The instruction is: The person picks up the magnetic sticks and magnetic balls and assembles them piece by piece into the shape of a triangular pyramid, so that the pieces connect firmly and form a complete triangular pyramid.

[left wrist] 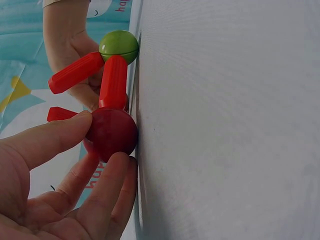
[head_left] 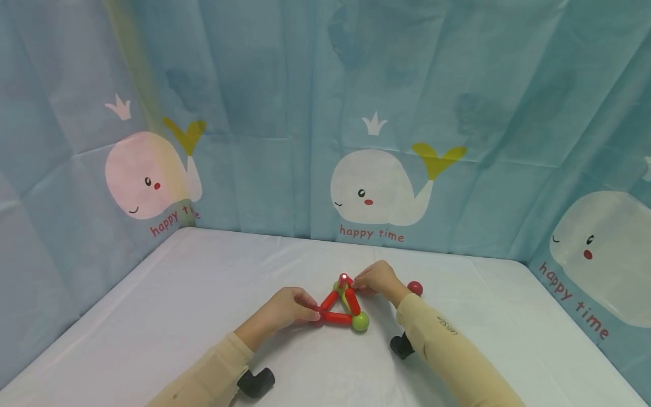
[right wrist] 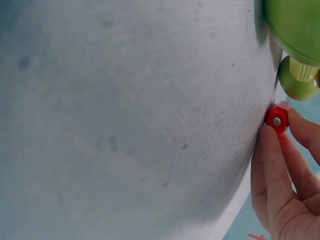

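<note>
In the head view a triangle of red rods and balls lies on the table, with a red rod [head_left: 338,319] along its near side. My left hand [head_left: 287,310] pinches the red ball [left wrist: 114,134] at its left corner between thumb and fingers. A green ball [head_left: 360,321] forms the right corner, another green ball [right wrist: 297,82] the far one. Red rods [left wrist: 75,72] slant up from the balls, and a yellow-green rod [right wrist: 302,70] joins the far ball. My right hand [head_left: 378,278] pinches a red rod [right wrist: 276,120] with a silvery end, low over the table beside the far corner.
A loose red ball [head_left: 415,288] lies right of my right hand. Black devices [head_left: 256,383] show beneath both forearms. The white table [head_left: 152,316] ends at a blue curtain [head_left: 285,113] with printed whales, at the back and both sides.
</note>
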Motion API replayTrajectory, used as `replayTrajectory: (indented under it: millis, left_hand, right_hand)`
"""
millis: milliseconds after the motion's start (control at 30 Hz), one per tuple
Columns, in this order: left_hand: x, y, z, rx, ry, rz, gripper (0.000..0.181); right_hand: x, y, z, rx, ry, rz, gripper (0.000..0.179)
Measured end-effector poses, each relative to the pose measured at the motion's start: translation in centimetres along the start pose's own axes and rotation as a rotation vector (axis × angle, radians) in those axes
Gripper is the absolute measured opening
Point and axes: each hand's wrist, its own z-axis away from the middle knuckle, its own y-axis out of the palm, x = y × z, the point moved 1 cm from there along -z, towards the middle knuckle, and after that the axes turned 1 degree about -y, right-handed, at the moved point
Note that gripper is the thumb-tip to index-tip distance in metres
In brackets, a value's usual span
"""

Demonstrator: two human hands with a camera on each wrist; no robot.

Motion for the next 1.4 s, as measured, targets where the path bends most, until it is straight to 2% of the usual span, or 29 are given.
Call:
replayTrajectory:
  millis: [167,300,500,633,733,967,1200,1400]
  left_hand:
    - [-0.1,0.0,-0.1,0.003,-0.002,0.0,0.021]
    - [-0.1,0.0,-0.1,0.005,-0.012,-0.008,0.022]
    - [-0.2,-0.8,-0.6,-0.038,-0.012,-0.023,0.023]
    - [-0.6,-1.5,-0.6,-0.096,0.011,0.044,0.028]
    - [-1.1,-1.7,-0.5,-0.108,0.018,0.138,0.032]
    - [-2.9,-1.4,-0.3,-0.094,0.025,0.239,0.039]
    - [-4.5,-0.2,-0.1,-0.057,0.048,0.363,0.045]
    - [-5.4,0.5,0.1,-0.03,0.03,0.452,0.043]
  right_hand:
    - [0.2,-0.2,0.2,0.001,0.048,-0.005,0.018]
    - [-0.1,-0.6,0.1,-0.005,0.092,0.005,0.03]
    - [-0.1,-2.5,1.3,0.004,0.072,-0.008,0.036]
    - [0.0,-3.7,2.3,0.037,0.014,-0.101,0.033]
    - [0.2,-4.4,3.1,0.062,-0.03,-0.178,0.032]
    - [1.2,-5.0,5.4,0.114,-0.123,-0.237,0.031]
    - [2.1,-4.6,7.5,0.167,-0.211,-0.262,0.029]
    - [2.5,-3.9,8.3,0.185,-0.232,-0.262,0.026]
